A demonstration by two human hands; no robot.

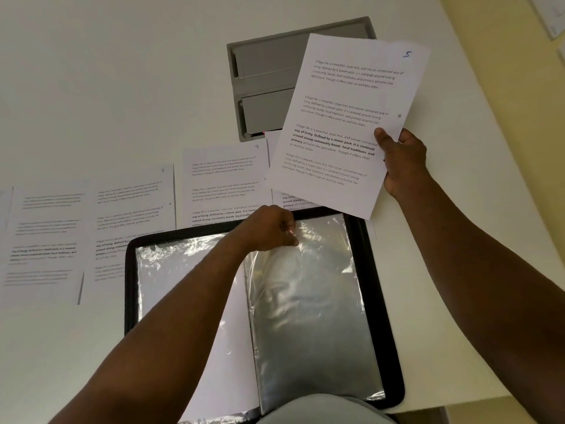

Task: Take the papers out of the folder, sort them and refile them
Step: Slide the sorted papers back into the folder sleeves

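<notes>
From the head camera, a black-edged display folder [394, 347] lay open on the white tabletop [91, 87] close to the person, its clear plastic sleeves [308, 316] shining under the light. The right hand [403, 162] held a printed sheet marked with a handwritten 5 [345, 123] up above the far right corner of the folder; the grip was closed on the sheet's right edge, thumb on the printed face and fingers behind it. The left hand [269, 229] reached across the folder to the top edge of the right-hand sleeve, its fingers curled and pinching the plastic there, though whether it had hold of one layer or several was hard to tell. A white page [226, 347] showed under the left arm, lying in the left half of the folder near the spine. Beyond the folder, more printed sheets lay flat in a row on the tabletop: one sheet [226, 182] just past the folder's far edge with a small handwritten number in its top corner, another sheet [131, 215] to its left with its near corner tucked under the folder's rim, and a blurred sheet [46, 240] farther left. One more sheet [293, 198] peeked out beneath the held page. A grey recessed panel [266, 84] sat in the tabletop behind the papers, partly hidden by the raised sheet.
</notes>
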